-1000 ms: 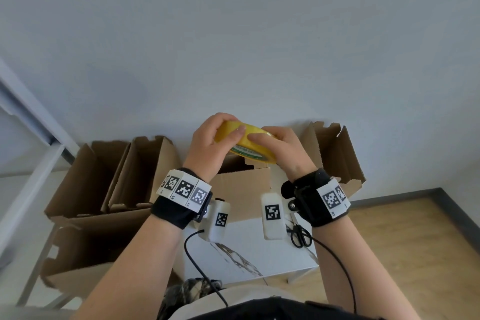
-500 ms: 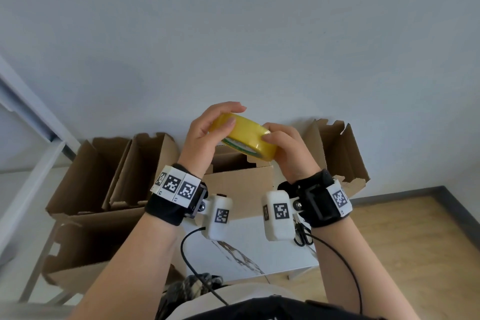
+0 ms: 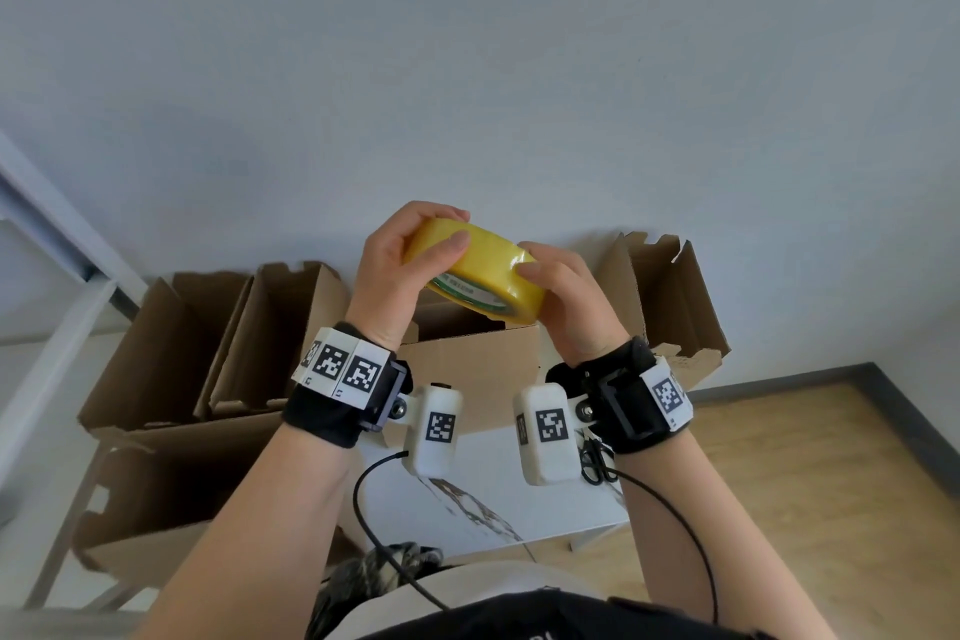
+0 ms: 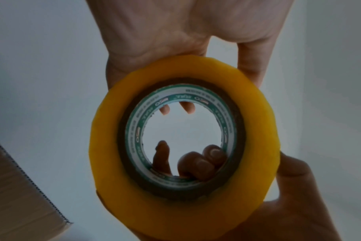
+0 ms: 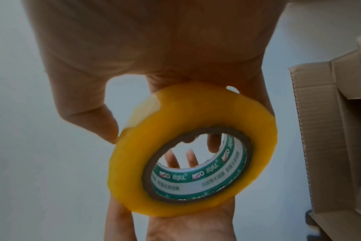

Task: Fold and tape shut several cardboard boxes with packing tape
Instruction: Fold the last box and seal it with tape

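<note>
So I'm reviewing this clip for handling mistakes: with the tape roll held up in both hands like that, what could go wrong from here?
1. The tape roll is held in the air between the left hand and the right hand, above an open cardboard box; a slip could drop it inside.
2. A paler patch on the roll's outer face in the right wrist view may be the free end; if it lies flat, picking it loose could be slow.

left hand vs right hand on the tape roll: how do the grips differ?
The left hand takes the tape roll from the far left side, thumb lying flat across the yellow outer band; the right hand takes it from the near right side, thumb tip pressed on the band's edge. In the left wrist view, right fingertips curl inside the core, while left fingertips only show past its far rim. Both hold the roll up in the air above the open cardboard box.
</note>
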`<state>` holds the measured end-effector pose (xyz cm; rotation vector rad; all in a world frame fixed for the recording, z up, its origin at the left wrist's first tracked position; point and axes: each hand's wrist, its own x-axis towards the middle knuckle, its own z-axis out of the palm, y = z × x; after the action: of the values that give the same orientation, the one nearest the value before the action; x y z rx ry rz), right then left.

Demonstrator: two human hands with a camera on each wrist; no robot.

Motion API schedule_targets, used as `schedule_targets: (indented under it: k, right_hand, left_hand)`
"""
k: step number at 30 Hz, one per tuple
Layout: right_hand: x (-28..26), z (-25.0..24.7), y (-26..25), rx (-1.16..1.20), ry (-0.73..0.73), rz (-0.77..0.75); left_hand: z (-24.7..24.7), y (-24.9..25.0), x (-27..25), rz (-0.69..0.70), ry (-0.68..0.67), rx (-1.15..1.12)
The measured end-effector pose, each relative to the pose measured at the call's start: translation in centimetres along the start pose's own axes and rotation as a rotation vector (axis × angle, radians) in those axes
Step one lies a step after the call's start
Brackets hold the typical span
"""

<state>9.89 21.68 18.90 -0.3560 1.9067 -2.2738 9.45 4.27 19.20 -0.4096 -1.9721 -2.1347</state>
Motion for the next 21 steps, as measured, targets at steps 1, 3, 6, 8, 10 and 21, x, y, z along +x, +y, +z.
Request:
schedule_targets:
  k: [1,3,6,8,10,21]
  right_hand:
    - [0.0,0.0,0.0,0.000,-0.001,-0.001]
    - [0.0,0.0,0.2,0.001,0.005,0.002]
    - [0.0,0.1,0.2,0.013,0.026,0.006]
    - [-0.1,0.2,0.2,0.018,0.041,0.002]
    - [0.0,0.2,0.2,0.028,0.053,-0.007]
    - [0.6,0.2,1.1,0.029,0.190,0.034]
  left_hand:
    - [0.0,0.0,-0.1,0.002,0.000,0.004]
    - [0.2,0.1,-0.2,0.013,0.002,0.019]
    - [0.5,0.3,-0.5,0.035,-0.010,0.050]
    - [0.6,0.3,-0.5,0.040,-0.011,0.065]
    - [0.6,0.2,-0.5,0.028,-0.002,0.068]
    - [0.9,-0.3,-0.3,-0.019,0.046,0.088]
